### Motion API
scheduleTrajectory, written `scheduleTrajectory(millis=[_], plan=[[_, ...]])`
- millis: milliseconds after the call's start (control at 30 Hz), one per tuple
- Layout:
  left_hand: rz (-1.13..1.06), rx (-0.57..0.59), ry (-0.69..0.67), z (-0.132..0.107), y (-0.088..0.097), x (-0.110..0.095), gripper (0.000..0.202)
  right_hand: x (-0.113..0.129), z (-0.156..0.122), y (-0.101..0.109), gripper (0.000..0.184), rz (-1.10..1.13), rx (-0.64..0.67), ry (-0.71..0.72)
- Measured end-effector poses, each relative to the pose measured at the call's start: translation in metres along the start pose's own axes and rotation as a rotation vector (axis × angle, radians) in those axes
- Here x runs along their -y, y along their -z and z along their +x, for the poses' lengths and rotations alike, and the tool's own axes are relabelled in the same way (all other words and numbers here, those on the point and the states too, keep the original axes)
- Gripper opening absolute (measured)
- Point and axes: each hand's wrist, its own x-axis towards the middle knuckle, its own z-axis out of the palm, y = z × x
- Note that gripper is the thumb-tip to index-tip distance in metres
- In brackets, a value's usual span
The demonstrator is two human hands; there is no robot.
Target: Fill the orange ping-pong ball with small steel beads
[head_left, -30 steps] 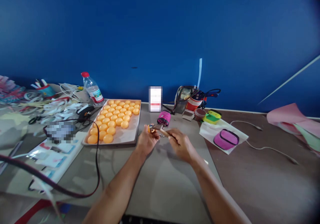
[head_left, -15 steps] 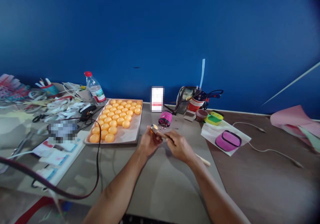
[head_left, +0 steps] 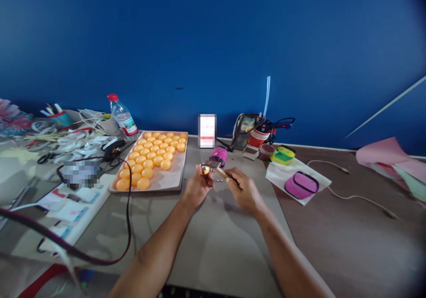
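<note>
My left hand (head_left: 199, 185) is closed around an orange ball (head_left: 206, 170) that looks like a ping-pong ball, with small shiny silver pieces at its upper left side. In my right hand (head_left: 242, 188) is a wooden-handled tool (head_left: 221, 171) that looks like a flat brush, its head apart from the ball, up and to the right. Small silver beads (head_left: 218, 181) lie on the table between and beyond my hands. Just behind them is a magenta mesh pouch (head_left: 218, 154) on its side. Fingers hide part of the ball.
To the left, a shallow tray (head_left: 175, 171) holds many orange balls. A water bottle (head_left: 124, 119), tangled white strips and a dark looping cable (head_left: 129, 209) are further left. On the right, a second magenta pouch (head_left: 301, 185) lies on white paper beside a yellow-green pouch (head_left: 282, 155).
The tool in my right hand has moved off the ball, up and to the right. My left hand still holds the ball. The whole view has shifted slightly.
</note>
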Motion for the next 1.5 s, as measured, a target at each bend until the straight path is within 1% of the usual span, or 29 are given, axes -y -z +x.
scheduleTrajectory(millis=[67, 167, 233, 333, 433, 500, 600, 667, 733, 833, 967, 1100, 1200, 1400, 1500], plan=[[0.022, -0.006, -0.016, 0.000, 0.001, 0.002, 0.030, 0.000, 0.001, 0.001, 0.024, -0.018, -0.010, -0.016], [0.033, -0.055, -0.003, -0.001, 0.001, 0.004, 0.028, -0.002, 0.001, 0.001, 0.023, -0.049, 0.012, -0.029], [0.035, -0.028, -0.010, -0.001, 0.001, 0.003, 0.028, -0.001, 0.000, 0.002, 0.023, -0.036, 0.000, -0.026], [0.036, 0.027, -0.014, -0.002, -0.001, 0.001, 0.030, 0.003, 0.000, 0.004, 0.023, -0.010, -0.056, -0.041], [0.064, 0.005, 0.017, -0.003, -0.002, 0.001, 0.030, 0.003, 0.001, 0.003, 0.021, -0.051, -0.041, -0.082], [0.077, 0.023, 0.051, -0.004, -0.002, 0.002, 0.030, 0.001, 0.001, 0.003, 0.021, -0.071, -0.033, -0.114], [0.041, 0.069, 0.051, -0.004, -0.002, 0.001, 0.031, -0.008, 0.001, 0.009, 0.021, -0.072, -0.116, -0.137], [0.005, 0.038, 0.026, -0.003, -0.001, -0.001, 0.029, -0.017, 0.001, 0.015, 0.022, -0.115, -0.207, -0.129], [-0.036, 0.004, 0.013, -0.002, 0.000, -0.005, 0.029, -0.030, 0.001, 0.020, 0.022, -0.203, -0.300, -0.123], [-0.083, -0.017, 0.025, -0.001, 0.002, -0.009, 0.028, -0.053, 0.002, 0.024, 0.025, -0.363, -0.373, -0.205], [-0.076, -0.051, 0.022, -0.002, 0.002, -0.010, 0.026, -0.079, 0.000, 0.023, 0.026, -0.514, -0.353, -0.346], [-0.065, -0.008, -0.021, -0.001, 0.002, -0.009, 0.034, -0.091, -0.001, 0.019, 0.025, -0.578, -0.306, -0.425], [-0.056, 0.030, -0.050, -0.001, 0.002, -0.009, 0.039, -0.094, -0.001, 0.018, 0.025, -0.601, -0.260, -0.485], [-0.021, 0.061, -0.036, -0.003, -0.001, -0.008, 0.031, -0.092, 0.000, 0.017, 0.025, -0.637, -0.237, -0.561], [0.010, 0.054, -0.017, -0.003, -0.002, -0.006, 0.030, -0.090, 0.001, 0.015, 0.025, -0.655, -0.229, -0.575]])
